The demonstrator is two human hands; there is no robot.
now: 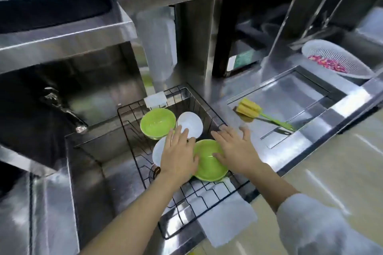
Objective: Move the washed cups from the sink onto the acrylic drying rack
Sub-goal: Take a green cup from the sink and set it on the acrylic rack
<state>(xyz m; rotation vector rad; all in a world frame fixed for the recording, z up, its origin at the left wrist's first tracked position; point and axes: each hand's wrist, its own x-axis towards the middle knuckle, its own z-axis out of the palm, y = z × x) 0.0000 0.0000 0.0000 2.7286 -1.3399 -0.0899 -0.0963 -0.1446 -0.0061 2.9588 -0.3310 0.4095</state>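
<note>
A black wire basket (207, 192) sits over the steel sink (89, 167). In it lie a green bowl (158, 123) at the back, a white bowl (191, 123) beside it, another white bowl (158, 151) partly under my left hand, and a near green bowl (207, 168). My left hand (178, 155) hovers flat over the white and green bowls, fingers spread. My right hand (236, 151) rests with spread fingers on the near green bowl's right rim, thumb inside. Neither hand grips anything. No acrylic rack is identifiable.
A yellow sponge brush with a green handle (257, 112) lies on the steel drainboard (290, 97) to the right. A white colander (335, 59) with pink and purple contents stands at the far right. A tap (62, 107) juts out at left. A white cloth (226, 219) hangs over the sink's front edge.
</note>
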